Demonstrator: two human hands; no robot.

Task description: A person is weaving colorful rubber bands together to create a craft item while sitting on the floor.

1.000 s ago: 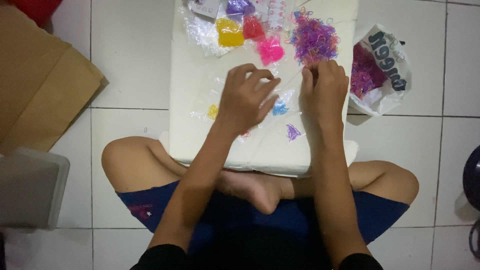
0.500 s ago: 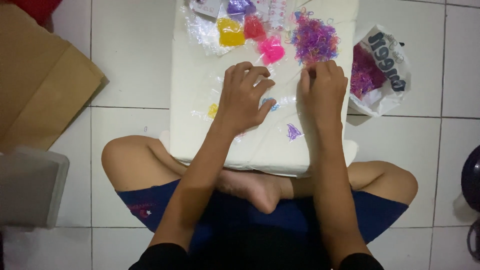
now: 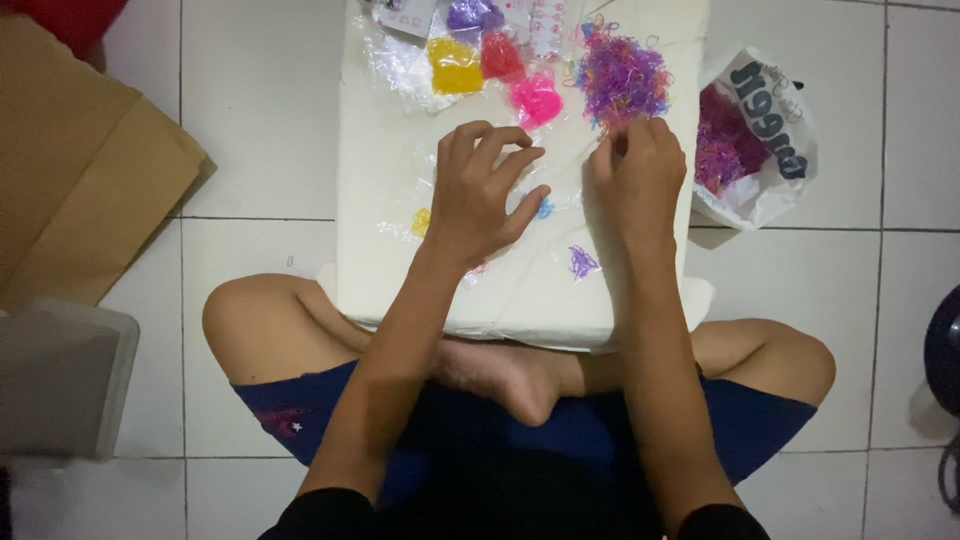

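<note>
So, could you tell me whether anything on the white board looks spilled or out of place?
Nothing looks damaged. A loose pile of purple and pink bands lies unbagged at the right hand, and small purple and blue clusters lie scattered nearer the left hand.

Board, left part: the white board (image 3: 380, 200) is bare along its left edge — a hand can pass there from the lower middle up to the clear plastic wrappers (image 3: 395, 60).
Board, top: blocked by small colour bags (image 3: 490, 65) and the purple band pile (image 3: 622, 78), lying close together.
Board, middle: the left hand (image 3: 480, 190) and right hand (image 3: 640, 180) sit here with a narrow gap between — small bits (image 3: 583, 262) lie below.
Right of board: an open plastic bag (image 3: 770, 150) stands just beside.
Left floor: free tiles, then brown cardboard (image 3: 80, 170).
</note>
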